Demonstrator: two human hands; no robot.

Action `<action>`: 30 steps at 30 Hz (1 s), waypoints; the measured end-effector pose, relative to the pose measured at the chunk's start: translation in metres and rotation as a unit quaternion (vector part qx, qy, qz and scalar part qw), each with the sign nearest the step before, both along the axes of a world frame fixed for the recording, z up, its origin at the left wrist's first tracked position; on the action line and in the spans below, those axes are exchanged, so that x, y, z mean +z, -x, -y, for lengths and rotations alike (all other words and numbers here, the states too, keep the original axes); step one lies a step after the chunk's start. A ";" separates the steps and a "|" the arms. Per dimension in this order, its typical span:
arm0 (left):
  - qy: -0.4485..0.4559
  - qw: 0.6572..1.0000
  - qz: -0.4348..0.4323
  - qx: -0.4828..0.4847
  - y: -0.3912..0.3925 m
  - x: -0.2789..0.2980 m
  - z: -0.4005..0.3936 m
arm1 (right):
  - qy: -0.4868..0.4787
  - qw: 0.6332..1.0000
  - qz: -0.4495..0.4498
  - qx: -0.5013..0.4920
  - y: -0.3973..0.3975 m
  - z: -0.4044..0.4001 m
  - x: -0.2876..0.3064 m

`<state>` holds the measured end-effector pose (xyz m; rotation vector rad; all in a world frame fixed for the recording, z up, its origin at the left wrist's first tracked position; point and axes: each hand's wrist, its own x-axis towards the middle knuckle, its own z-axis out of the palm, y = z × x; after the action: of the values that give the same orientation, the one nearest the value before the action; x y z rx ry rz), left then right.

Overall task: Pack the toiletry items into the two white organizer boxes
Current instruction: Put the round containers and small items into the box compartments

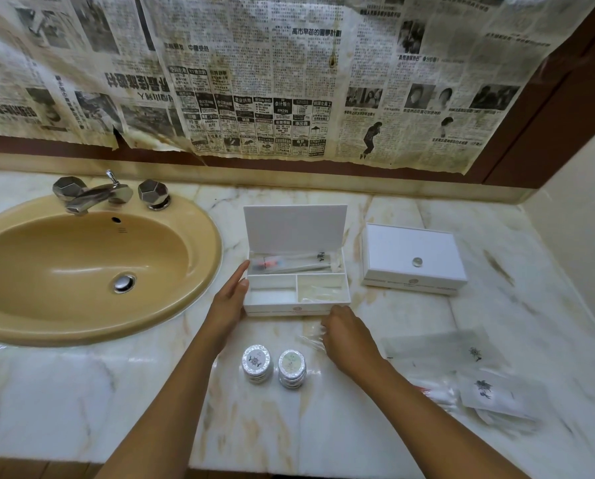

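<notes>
An open white organizer box [254, 307] stands mid-counter with its lid up; a wrapped toothbrush kit [289, 263] lies in its rear compartment and clear packets in the front right one. My left hand [228, 299] rests flat against the box's left side, fingers straight. Just in front of the box, my right hand [344, 331] has its fingers curled over a clear plastic packet [309, 337] on the counter. The second white box [413, 259] sits shut to the right. Two stacks of round wrapped soaps [256, 364] [291, 368] stand near me.
A tan sink [81, 271] with chrome taps [92, 193] fills the left side. Several frosted sachets [461, 354] and packets [496, 395] lie on the marble counter [81, 392] at the right. Newspaper covers the wall behind.
</notes>
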<state>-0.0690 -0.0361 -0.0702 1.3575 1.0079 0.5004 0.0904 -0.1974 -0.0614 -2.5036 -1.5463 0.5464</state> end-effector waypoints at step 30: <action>0.009 1.000 0.004 -0.003 0.002 -0.006 -0.006 | -0.187 0.976 -0.083 -0.071 -0.008 -0.037 0.044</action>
<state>-0.0706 -0.0303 -0.0764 1.3406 0.9989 0.4903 0.0986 -0.1601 -0.0171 -2.1983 -1.2626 0.3895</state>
